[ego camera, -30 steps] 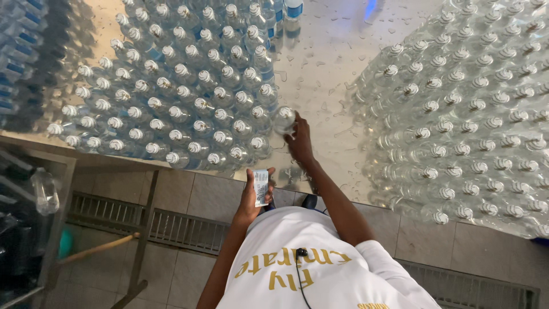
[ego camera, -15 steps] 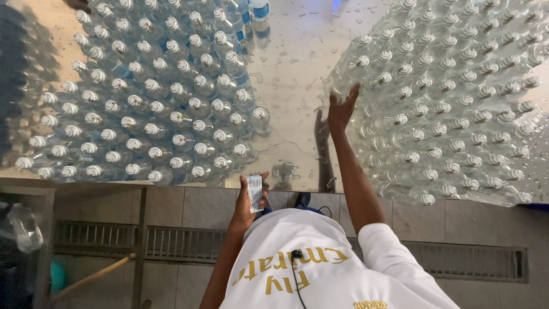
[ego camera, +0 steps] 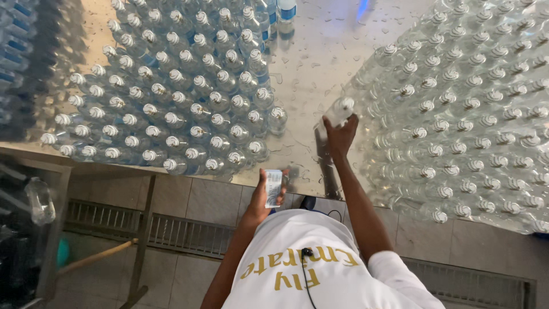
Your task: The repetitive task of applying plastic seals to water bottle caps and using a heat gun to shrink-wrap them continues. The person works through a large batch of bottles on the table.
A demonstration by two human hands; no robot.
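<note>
My right hand grips a clear plastic bottle with a white cap, at the left edge of the big block of unlabelled bottles on the right. My left hand holds a small stack of labels close to my chest, over the near edge of the wet steel table. Left of the hands stands a second block of capped bottles, and the one nearest me there is a single bottle at its right corner.
A tiled floor with a metal drain grate runs under the table edge. A wooden stick leans at lower left beside a table leg. A lone bottle lies on a lower rack at left.
My right hand swung from the left block's corner across the wet gap to the right block and closed on a bottle there. My left hand kept the labels near my chest.
</note>
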